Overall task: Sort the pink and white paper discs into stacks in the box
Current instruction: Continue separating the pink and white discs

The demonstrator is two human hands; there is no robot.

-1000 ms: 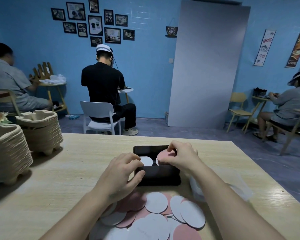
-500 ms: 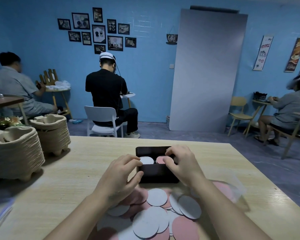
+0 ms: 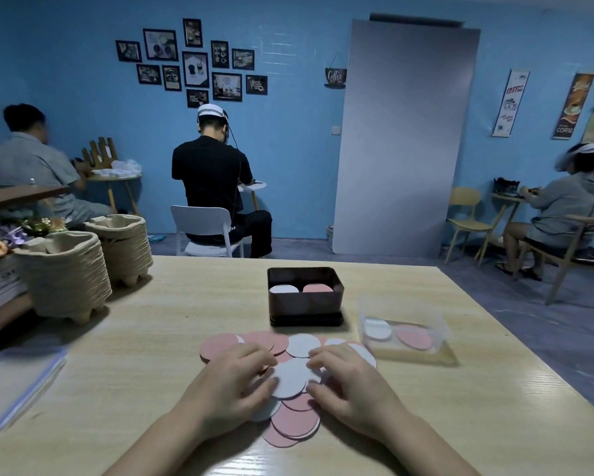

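Observation:
A dark brown box (image 3: pixel 305 304) stands mid-table and holds a white disc stack (image 3: pixel 283 289) on the left and a pink disc stack (image 3: pixel 318 288) on the right. In front of it lies a loose pile of pink and white paper discs (image 3: pixel 261 341). My left hand (image 3: pixel 230 386) and my right hand (image 3: pixel 354 383) rest on the pile, apart from the box. Both have curled fingers and pinch the edges of one white disc (image 3: pixel 290 377) lying on top, the left hand from the left, the right hand from the right.
A clear plastic tub (image 3: pixel 436 324) with a white and a pink disc sits right of the pile. Two stacks of pulp trays (image 3: pixel 62 273) stand at the table's left, with a plastic sleeve (image 3: pixel 14 383) near the left edge. People sit at tables behind.
Both hands have drawn back from the box to the loose pile and taken hold of a white disc. The box now shows both stacks uncovered.

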